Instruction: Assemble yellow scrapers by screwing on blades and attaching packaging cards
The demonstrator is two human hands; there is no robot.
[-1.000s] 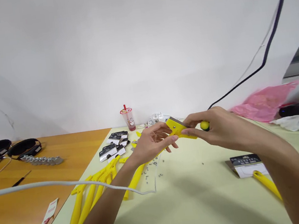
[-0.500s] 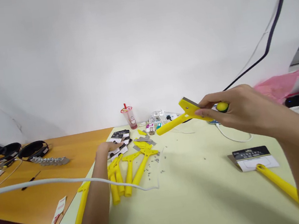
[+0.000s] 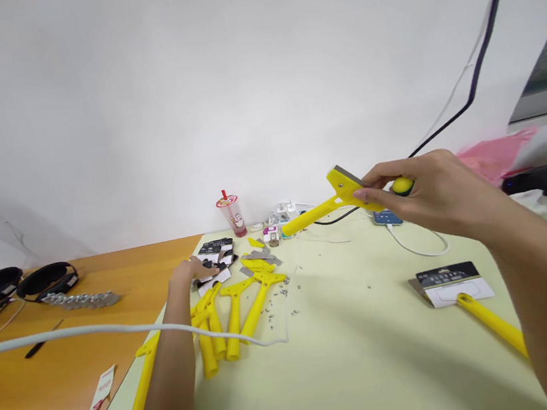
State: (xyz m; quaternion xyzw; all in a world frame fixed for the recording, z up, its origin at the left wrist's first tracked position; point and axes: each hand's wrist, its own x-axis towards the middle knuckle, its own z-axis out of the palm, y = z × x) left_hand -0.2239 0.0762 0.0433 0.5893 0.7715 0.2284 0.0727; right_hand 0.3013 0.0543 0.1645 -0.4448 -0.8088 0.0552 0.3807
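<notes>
My right hand (image 3: pixel 422 189) is closed on a yellow scraper (image 3: pixel 345 189), raised above the table. It is gripped at its head, with a grey blade along the edge and the handle pointing left. A rounded yellow and dark green end (image 3: pixel 403 186) of another item shows in the same hand. My left hand (image 3: pixel 192 269) is at a pile of black and white header cards (image 3: pixel 216 247), its fingers closed at a card; the thumb is hidden. Several yellow scrapers (image 3: pixel 235 317) lie just nearer, beside grey blades (image 3: pixel 260 258) and small scattered screws (image 3: pixel 285 291).
A scraper with a card (image 3: pixel 455 283) lies at right. A drink cup (image 3: pixel 232 216), power strip (image 3: pixel 287 213) and phone (image 3: pixel 387 218) stand along the wall. A white cable (image 3: pixel 118 328) crosses in front of my left arm. Headbands (image 3: pixel 48 282) lie on the orange table (image 3: pixel 135 270).
The view has shifted slightly to the right. The scraper in my right hand has tilted a little, showing more of its face. My left hand stays at the cards.
</notes>
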